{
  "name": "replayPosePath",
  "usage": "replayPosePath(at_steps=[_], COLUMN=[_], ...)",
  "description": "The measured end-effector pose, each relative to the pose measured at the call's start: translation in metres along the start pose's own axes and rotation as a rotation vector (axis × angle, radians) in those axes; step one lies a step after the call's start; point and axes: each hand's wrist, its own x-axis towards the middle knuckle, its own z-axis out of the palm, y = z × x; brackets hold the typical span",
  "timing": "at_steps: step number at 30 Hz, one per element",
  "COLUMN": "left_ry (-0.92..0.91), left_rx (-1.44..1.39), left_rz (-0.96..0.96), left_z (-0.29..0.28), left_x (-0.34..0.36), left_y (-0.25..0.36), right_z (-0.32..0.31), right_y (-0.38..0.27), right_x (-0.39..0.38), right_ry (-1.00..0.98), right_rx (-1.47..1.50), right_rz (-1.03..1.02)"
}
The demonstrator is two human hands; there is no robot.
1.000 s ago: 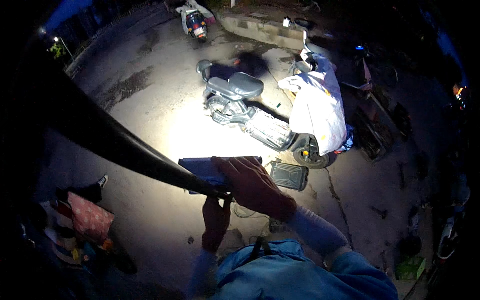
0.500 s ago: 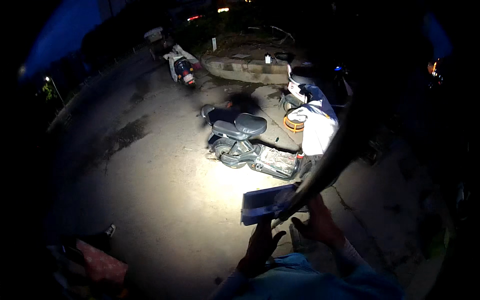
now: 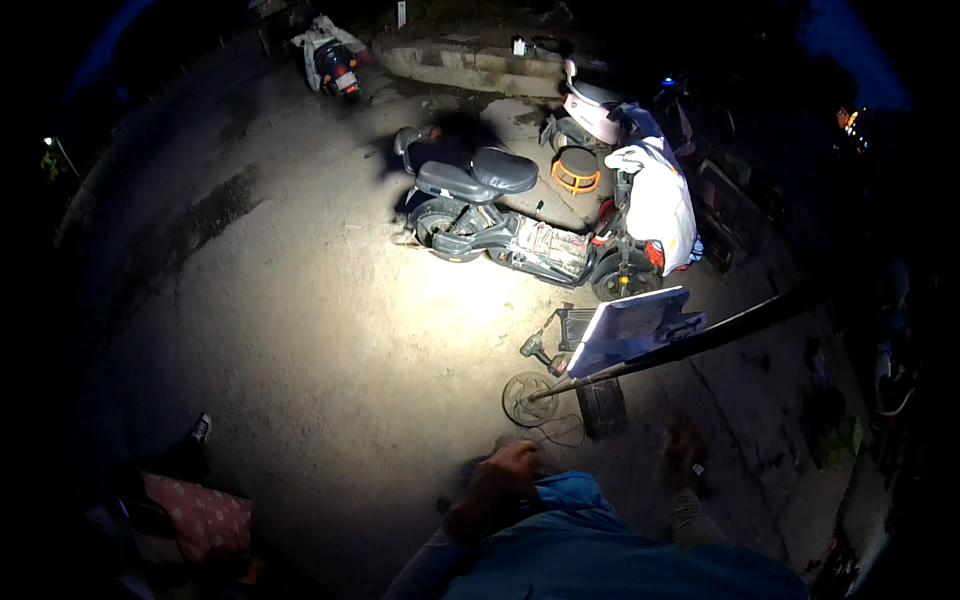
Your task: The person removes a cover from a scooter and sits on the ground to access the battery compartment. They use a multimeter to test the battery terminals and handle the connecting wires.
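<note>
Across the dark paved ground (image 3: 330, 380), a black scooter (image 3: 480, 210) stands side-on, its nose to the right beside a white cover (image 3: 660, 205). Below its front wheel is the long pole (image 3: 720, 338), slanting from the wire-ringed round base (image 3: 530, 400) at lower left up toward the right side of the view. The flat blue panel (image 3: 632, 328) sits along the near part of that pole, its long axis rising to the right, its bright white edge turned left toward the lit patch of ground.

A second ago the right hand lay over the panel and the pole came in from the upper left; half a second ago both hands were close beneath it. Now the panel has shifted right relative to the scooter, and both hands are apart from it.

A dark case (image 3: 602, 405) lies just beside the base. The left hand (image 3: 503, 472) is near the blue top (image 3: 600, 550), fingers bent and close together; whether it grips anything cannot be told. The right hand (image 3: 683, 450), in shadow, seems loosely curled and well below the panel, its grip too dim to judge. Smaller still, a handheld power tool (image 3: 538, 350) lies left of the panel
</note>
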Motion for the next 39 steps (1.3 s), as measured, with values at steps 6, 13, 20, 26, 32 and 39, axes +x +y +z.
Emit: replayPosePath(at_steps=[6, 13, 20, 26, 32, 39], left_ry=[0.182, -0.064, -0.34, -0.571, -0.525, -0.901], left_rx=[-0.054, -0.045, 0.059, 0.054, 0.092, -0.029], left_rz=[-0.265, -0.635, -0.768, -0.784, -0.594, -0.517], left_z=[-0.028, -0.073, -0.081, -0.124, -0.149, -0.218], left_x=[-0.039, -0.094, -0.125, -0.06, 0.027, 0.147], left_y=[-0.065, -0.17, -0.318, -0.408, -0.447, -0.491], right_z=[0.054, 0.181, 0.314, 0.334, 0.341, 0.311], right_y=[0.111, 0.065, -0.078, -0.135, -0.138, -0.095], right_x=[-0.099, -0.096, -0.01, 0.018, 0.005, -0.007], right_ry=[-0.764, -1.067, -0.867, -0.886, -0.733, 0.472], right_rx=[-0.409, -0.223, -0.081, -0.16, -0.009, 0.509], right_rz=[0.223, 0.372, 0.246, 0.205, 0.372, 1.03])
